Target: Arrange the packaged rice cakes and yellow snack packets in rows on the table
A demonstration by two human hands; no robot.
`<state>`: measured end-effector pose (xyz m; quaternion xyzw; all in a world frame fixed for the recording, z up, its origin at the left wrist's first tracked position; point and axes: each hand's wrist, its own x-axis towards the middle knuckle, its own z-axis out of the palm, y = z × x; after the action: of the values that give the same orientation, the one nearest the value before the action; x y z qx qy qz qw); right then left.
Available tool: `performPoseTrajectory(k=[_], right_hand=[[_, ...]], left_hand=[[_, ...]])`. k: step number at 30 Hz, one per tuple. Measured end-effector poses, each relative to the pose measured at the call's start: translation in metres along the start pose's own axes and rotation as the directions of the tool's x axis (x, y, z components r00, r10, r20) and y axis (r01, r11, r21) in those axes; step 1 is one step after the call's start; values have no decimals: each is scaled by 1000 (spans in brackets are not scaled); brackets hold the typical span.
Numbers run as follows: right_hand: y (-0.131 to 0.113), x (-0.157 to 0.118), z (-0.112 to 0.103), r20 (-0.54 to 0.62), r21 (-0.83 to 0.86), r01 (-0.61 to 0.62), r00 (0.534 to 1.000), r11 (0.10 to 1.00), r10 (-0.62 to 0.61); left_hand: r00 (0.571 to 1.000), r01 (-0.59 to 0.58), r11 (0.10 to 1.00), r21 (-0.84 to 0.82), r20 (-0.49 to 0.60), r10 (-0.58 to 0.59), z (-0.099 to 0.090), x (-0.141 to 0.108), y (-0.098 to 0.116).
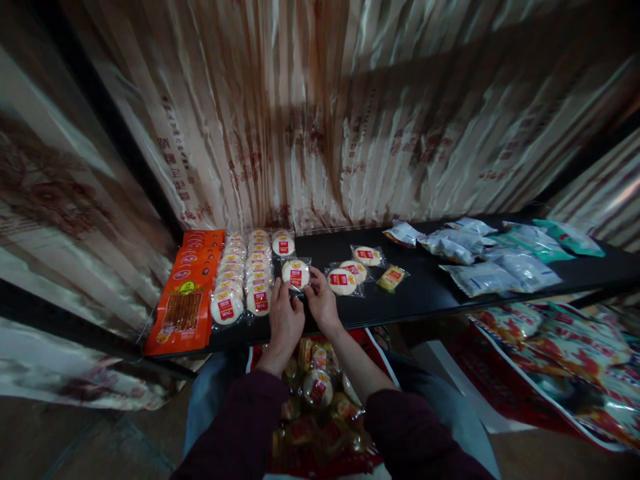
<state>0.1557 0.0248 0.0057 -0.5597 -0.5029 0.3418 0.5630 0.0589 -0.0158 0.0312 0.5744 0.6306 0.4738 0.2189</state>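
A round white rice cracker packet [295, 272], clear-wrapped with a red and yellow label, is pinched over the shelf between my two hands. My left hand [287, 320] grips its lower left edge, and my right hand [323, 301] has its right side. To the left, two overlapping rows of the same packets [227, 305] run front to back. One single packet [283, 244] lies behind the held one. Right of my right hand are three loose cracker packets [343, 281] and a small yellow packet [393, 278].
Orange snack bags [183, 303] overlap at the black shelf's [420, 293] left end. Silver-white pouches [500, 272] and green ones [570, 238] lie on its right. Below, a red bag of mixed packets [317, 388] sits between my legs; another red bag [473, 373] stands right.
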Motion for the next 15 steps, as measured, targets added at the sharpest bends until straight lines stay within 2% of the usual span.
performPoseTrajectory(k=[6, 15], right_hand=[[8, 23, 5, -17, -70, 34, 999, 997, -35], [20, 46, 16, -10, -120, 55, 998, 991, -57]], left_hand=[[998, -65, 994, 90, 27, 63, 8, 10, 1], [995, -89, 985, 150, 52, 82, 21, 26, -3]])
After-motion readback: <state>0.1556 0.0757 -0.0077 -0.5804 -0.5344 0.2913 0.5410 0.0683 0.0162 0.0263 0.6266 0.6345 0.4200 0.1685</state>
